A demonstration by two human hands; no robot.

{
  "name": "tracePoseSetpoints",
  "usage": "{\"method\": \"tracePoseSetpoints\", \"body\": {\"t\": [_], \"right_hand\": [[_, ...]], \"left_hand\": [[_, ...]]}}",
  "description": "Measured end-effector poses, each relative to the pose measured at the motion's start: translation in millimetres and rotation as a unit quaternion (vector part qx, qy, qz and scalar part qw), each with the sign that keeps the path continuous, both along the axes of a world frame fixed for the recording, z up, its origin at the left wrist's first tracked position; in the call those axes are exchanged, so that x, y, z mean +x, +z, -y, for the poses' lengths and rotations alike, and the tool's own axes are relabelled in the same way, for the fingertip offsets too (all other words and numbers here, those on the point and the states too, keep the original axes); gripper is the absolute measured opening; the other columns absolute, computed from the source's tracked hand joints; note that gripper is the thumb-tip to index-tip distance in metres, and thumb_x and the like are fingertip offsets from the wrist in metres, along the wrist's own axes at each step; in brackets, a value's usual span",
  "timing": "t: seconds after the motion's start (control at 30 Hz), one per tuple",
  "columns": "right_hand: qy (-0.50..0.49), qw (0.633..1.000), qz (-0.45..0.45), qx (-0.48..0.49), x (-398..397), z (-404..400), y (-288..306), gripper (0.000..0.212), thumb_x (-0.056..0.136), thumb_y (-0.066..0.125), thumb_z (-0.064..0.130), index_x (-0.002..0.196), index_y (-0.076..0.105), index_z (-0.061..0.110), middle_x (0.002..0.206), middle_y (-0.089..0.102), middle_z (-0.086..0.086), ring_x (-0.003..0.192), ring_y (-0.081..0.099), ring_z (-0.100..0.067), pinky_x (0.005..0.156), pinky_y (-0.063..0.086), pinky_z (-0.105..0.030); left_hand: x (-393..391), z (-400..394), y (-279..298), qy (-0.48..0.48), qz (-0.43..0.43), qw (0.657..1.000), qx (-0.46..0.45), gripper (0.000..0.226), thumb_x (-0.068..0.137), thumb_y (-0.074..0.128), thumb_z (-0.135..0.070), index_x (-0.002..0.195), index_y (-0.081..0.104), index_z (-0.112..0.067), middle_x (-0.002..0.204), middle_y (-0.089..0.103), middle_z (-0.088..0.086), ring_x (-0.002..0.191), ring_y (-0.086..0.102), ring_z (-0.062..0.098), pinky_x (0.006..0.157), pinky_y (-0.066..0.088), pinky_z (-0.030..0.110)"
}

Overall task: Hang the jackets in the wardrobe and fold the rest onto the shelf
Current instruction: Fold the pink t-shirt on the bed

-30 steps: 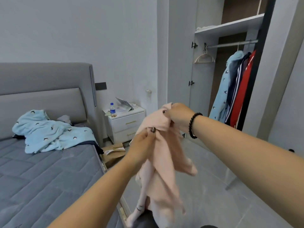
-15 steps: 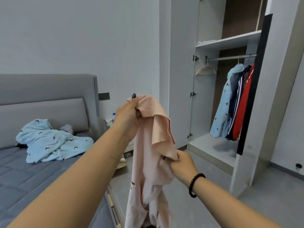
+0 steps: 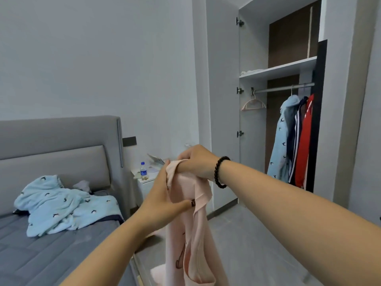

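The right hand [image 3: 194, 159] grips the top of the pink garment [image 3: 189, 228]; the left hand [image 3: 162, 201] holds it just below, thumb pressed on the cloth. The garment hangs between the bed [image 3: 51, 254] at left and the wardrobe [image 3: 278, 71] far right.

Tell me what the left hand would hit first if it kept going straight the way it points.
Probably the right hand: the left hand points up and forward along the pink garment they both grip. Past it, likely the nightstand, though depth is unclear.
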State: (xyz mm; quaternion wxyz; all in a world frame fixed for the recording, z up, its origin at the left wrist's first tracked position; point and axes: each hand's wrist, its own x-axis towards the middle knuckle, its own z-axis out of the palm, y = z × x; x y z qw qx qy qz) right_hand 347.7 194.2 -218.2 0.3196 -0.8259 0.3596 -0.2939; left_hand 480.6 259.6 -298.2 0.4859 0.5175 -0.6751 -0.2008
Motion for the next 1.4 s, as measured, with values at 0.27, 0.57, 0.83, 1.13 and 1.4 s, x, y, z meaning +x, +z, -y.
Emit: {"method": "tracePoseSetpoints", "body": {"t": [0.27, 0.57, 0.83, 1.13, 1.4], "right_hand": [[-0.076, 0.97, 0.228, 0.039, -8, 7, -23, 0.042, 0.074, 0.079, 0.04, 0.106, 0.06, 0.022, 0.061, 0.048, 0.009, 0.06, 0.051, -0.007, 0.063, 0.043, -0.02], [-0.077, 0.988, 0.131, 0.039, 44, -14, -98, 0.08, 0.069, 0.079, 0.028, 0.132, 0.03, 0.031, 0.122, 0.047, 0.011, 0.109, 0.054, -0.01, 0.094, 0.048, -0.028], [-0.112, 0.975, 0.093, -0.165, 53, 19, -93, 0.016, 0.08, 0.051, 0.0, 0.087, 0.057, 0.012, 0.085, 0.05, 0.003, 0.075, 0.05, -0.017, 0.066, 0.04, -0.016], [-0.178, 0.958, 0.157, -0.162, 41, 67, 28, 0.008, 0.097, 0.038, 0.008, 0.095, 0.046, 0.012, 0.081, 0.05, 0.0, 0.065, 0.044, -0.01, 0.052, 0.033, -0.02], [-0.183, 0.926, 0.155, -0.292, 34, 68, 95, 0.02, 0.093, 0.058, 0.029, 0.086, 0.048, 0.013, 0.076, 0.055, -0.002, 0.071, 0.052, -0.024, 0.057, 0.041, -0.031]], "left_hand": [[21, 20, 52, 0.097, 0.054, 0.994, -0.019, 0.028, 0.096, 0.045, -0.004, 0.078, 0.064, -0.015, 0.072, 0.064, 0.0, 0.067, 0.051, 0.012, 0.062, 0.038, 0.022], [42, 46, 112, 0.182, -0.158, 0.97, -0.028, 0.028, 0.094, 0.039, -0.006, 0.079, 0.062, -0.012, 0.077, 0.059, 0.007, 0.07, 0.051, 0.021, 0.065, 0.04, 0.03], [112, 17, 179, 0.295, -0.296, 0.906, -0.073, 0.017, 0.09, 0.044, -0.011, 0.098, 0.059, -0.009, 0.086, 0.058, 0.007, 0.085, 0.056, 0.025, 0.078, 0.044, 0.036], [180, -25, 180, 0.369, -0.151, 0.912, -0.094, 0.021, 0.089, 0.047, -0.002, 0.083, 0.065, -0.012, 0.079, 0.058, 0.007, 0.076, 0.052, 0.025, 0.073, 0.04, 0.033], [212, -66, 200, 0.406, -0.011, 0.912, -0.057, 0.019, 0.082, 0.048, -0.001, 0.067, 0.048, -0.012, 0.068, 0.044, 0.01, 0.068, 0.04, 0.022, 0.063, 0.025, 0.03]]}}
